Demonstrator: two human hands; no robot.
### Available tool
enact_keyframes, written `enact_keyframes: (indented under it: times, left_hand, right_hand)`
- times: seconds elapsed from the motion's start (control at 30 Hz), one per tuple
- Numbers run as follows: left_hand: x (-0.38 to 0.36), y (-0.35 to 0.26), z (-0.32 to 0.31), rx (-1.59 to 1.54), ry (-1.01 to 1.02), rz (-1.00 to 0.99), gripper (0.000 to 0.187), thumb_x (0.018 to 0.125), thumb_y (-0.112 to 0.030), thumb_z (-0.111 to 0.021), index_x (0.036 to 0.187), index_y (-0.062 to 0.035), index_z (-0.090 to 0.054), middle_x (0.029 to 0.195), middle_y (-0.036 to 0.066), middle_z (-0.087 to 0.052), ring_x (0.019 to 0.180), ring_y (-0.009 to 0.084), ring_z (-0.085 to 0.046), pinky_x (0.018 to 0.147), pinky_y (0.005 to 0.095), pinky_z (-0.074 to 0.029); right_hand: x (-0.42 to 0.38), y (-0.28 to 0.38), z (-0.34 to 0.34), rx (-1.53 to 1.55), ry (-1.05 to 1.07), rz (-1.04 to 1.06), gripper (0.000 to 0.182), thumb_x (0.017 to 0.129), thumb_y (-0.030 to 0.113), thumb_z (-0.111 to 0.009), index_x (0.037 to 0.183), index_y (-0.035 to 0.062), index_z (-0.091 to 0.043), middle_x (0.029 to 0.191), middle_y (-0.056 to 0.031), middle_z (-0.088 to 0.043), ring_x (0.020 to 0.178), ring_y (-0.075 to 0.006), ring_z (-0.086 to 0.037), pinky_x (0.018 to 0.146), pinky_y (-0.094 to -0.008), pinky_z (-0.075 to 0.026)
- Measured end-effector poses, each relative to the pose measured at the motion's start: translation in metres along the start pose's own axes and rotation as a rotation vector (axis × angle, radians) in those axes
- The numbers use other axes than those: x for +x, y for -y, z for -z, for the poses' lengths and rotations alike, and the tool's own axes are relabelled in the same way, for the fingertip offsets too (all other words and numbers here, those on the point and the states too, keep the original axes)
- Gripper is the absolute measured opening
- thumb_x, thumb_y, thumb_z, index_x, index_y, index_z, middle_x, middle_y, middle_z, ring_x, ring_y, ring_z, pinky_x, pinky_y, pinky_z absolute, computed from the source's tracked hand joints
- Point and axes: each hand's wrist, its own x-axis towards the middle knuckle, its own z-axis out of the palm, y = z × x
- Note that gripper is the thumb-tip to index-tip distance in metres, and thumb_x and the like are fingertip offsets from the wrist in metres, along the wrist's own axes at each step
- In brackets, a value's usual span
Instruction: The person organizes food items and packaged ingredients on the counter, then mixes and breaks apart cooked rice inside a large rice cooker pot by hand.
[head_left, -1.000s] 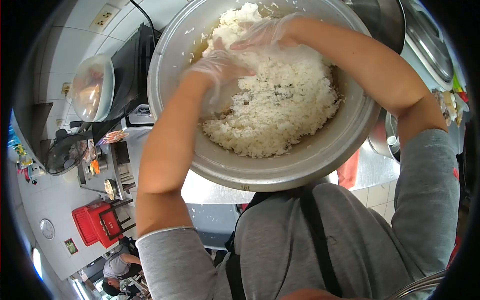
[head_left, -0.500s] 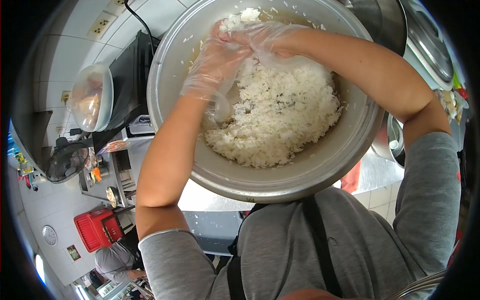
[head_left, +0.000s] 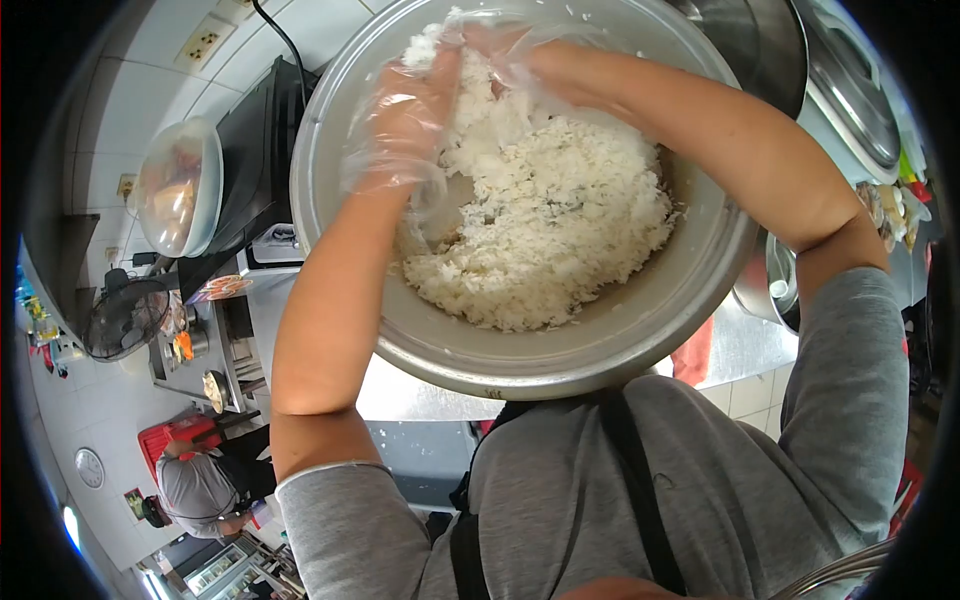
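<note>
Both gloved hands work at the far side of the metal bowl (head_left: 640, 330). Left hand (head_left: 410, 110) fingers loosely curled, pressed into the cooked rice (head_left: 550, 230). Right hand (head_left: 520, 50) grip undeterminable. Rice mound's long axis runs from the fingertips toward the wearer.

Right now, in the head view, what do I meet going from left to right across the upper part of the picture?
Fan → covered bowl → black appliance → left hand in the rice → right hand → steel lid at the far right.
</note>
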Motion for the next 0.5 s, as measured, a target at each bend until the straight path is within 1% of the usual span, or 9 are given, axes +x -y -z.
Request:
enact_keyframes:
  times: [0.07, 0.13, 0.2, 0.23, 0.3, 0.33, 0.4, 0.43, 0.5]
  left_hand:
    - [0.025, 0.027, -0.010, 0.086, 0.022, -0.066, 0.071, 0.084, -0.059, -0.056, 0.114, 0.0051, -0.059, 0.102, 0.027, -0.066, 0.100, 0.0412, -0.063, 0.087, 0.0443, -0.048]
    - [0.026, 0.022, -0.008, 0.173, 0.042, -0.128, 0.071, 0.086, -0.060, -0.053, 0.113, 0.0054, -0.060, 0.104, 0.027, -0.066, 0.102, 0.0416, -0.062, 0.090, 0.0445, -0.046]
    - [0.025, 0.013, -0.009, 0.314, 0.028, 0.066, 0.066, 0.090, -0.056, -0.046, 0.114, 0.0036, -0.060, 0.114, 0.027, -0.063, 0.108, 0.0420, -0.060, 0.093, 0.0450, -0.045]
    - [0.025, 0.016, -0.009, 0.314, 0.027, 0.066, 0.066, 0.090, -0.056, -0.046, 0.114, 0.0036, -0.060, 0.114, 0.027, -0.063, 0.108, 0.0420, -0.060, 0.093, 0.0450, -0.045]
    - [0.029, 0.026, -0.011, 0.319, 0.075, -0.028, 0.057, 0.091, -0.049, -0.048, 0.115, 0.0009, -0.061, 0.122, 0.027, -0.058, 0.114, 0.0431, -0.056, 0.097, 0.0457, -0.044]
    - [0.037, 0.033, -0.009, 0.317, 0.075, -0.025, 0.057, 0.091, -0.049, -0.048, 0.115, 0.0009, -0.061, 0.122, 0.027, -0.058, 0.114, 0.0431, -0.056, 0.097, 0.0457, -0.044]
    - [0.051, 0.041, -0.003, 0.718, 0.366, -0.310, 0.069, 0.084, -0.050, -0.061, 0.127, 0.0029, -0.053, 0.127, 0.025, -0.057, 0.127, 0.0388, -0.047, 0.104, 0.0420, -0.037]
    - [0.041, 0.038, 0.004, 0.717, 0.362, -0.306, 0.069, 0.084, -0.050, -0.061, 0.127, 0.0029, -0.053, 0.127, 0.025, -0.057, 0.127, 0.0388, -0.047, 0.104, 0.0420, -0.037]
    - [0.020, 0.033, 0.021, 0.256, 0.407, -0.063, 0.066, 0.084, -0.044, -0.066, 0.137, -0.0084, -0.048, 0.135, 0.020, -0.053, 0.134, 0.0330, -0.041, 0.110, 0.0436, -0.031]
  right_hand:
    - [0.005, -0.001, -0.004, -0.015, 0.014, 0.070, 0.042, 0.093, 0.032, -0.052, 0.125, 0.0059, -0.055, 0.113, -0.0108, -0.062, 0.097, -0.0207, -0.056, 0.091, -0.0343, -0.043]
    - [0.009, 0.001, -0.007, -0.038, 0.038, 0.141, 0.041, 0.093, 0.030, -0.053, 0.126, 0.0059, -0.055, 0.112, -0.0107, -0.062, 0.095, -0.0204, -0.056, 0.091, -0.0327, -0.043]
    - [0.013, 0.003, -0.009, -0.064, 0.059, 0.194, 0.039, 0.093, 0.027, -0.054, 0.126, 0.0059, -0.055, 0.112, -0.0106, -0.062, 0.093, -0.0202, -0.055, 0.091, -0.0312, -0.043]
    - [0.015, 0.004, -0.010, -0.080, 0.068, 0.214, 0.039, 0.093, 0.026, -0.055, 0.127, 0.0059, -0.055, 0.111, -0.0106, -0.062, 0.092, -0.0201, -0.055, 0.091, -0.0304, -0.043]
    - [0.018, 0.006, -0.010, -0.114, 0.076, 0.239, 0.038, 0.093, 0.022, -0.055, 0.127, 0.0058, -0.054, 0.112, -0.0108, -0.062, 0.093, -0.0201, -0.055, 0.092, -0.0293, -0.042]
    - [0.016, 0.011, -0.008, -0.141, 0.084, 0.234, 0.039, 0.092, 0.020, -0.055, 0.128, 0.0057, -0.053, 0.113, -0.0111, -0.062, 0.094, -0.0202, -0.055, 0.093, -0.0289, -0.042]
    - [0.009, 0.021, 0.001, -0.202, 0.123, 0.213, 0.039, 0.091, 0.016, -0.055, 0.130, 0.0056, -0.052, 0.115, -0.0117, -0.062, 0.097, -0.0205, -0.056, 0.095, -0.0282, -0.042]
    - [0.002, 0.028, 0.008, -0.231, 0.159, 0.194, 0.040, 0.091, 0.013, -0.055, 0.130, 0.0055, -0.052, 0.116, -0.0120, -0.061, 0.099, -0.0206, -0.056, 0.095, -0.0278, -0.042]
    - [-0.015, 0.042, 0.020, -0.275, 0.228, 0.119, 0.042, 0.090, 0.009, -0.055, 0.132, 0.0054, -0.050, 0.119, -0.0126, -0.061, 0.102, -0.0209, -0.056, 0.097, -0.0271, -0.042]
